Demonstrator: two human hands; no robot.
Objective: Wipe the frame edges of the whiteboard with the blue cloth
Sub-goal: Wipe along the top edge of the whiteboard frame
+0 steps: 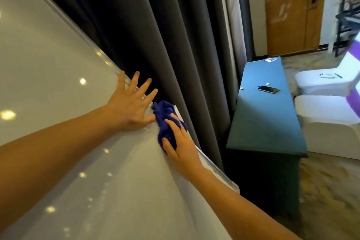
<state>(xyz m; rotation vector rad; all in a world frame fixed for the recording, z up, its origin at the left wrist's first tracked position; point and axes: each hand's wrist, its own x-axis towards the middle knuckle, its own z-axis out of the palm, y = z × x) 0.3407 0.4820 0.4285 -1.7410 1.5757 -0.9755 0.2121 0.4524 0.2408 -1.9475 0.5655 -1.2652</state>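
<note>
Right hand [181, 142] presses blue cloth [165, 121] on whiteboard [58, 84] frame edge; your left hand [130, 107] splayed flat beside it; curtain [175, 35] close behind, table [266, 115] further right.

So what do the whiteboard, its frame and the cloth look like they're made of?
The whiteboard looks like a glossy coated panel, since ceiling lights reflect in it as sharp spots. Its frame seems to be pale metal, possibly aluminium, with a smooth satin sheen, though plastic can't be ruled out. The blue cloth under the right hand looks like soft fuzzy microfibre, bunched into folds.
</note>
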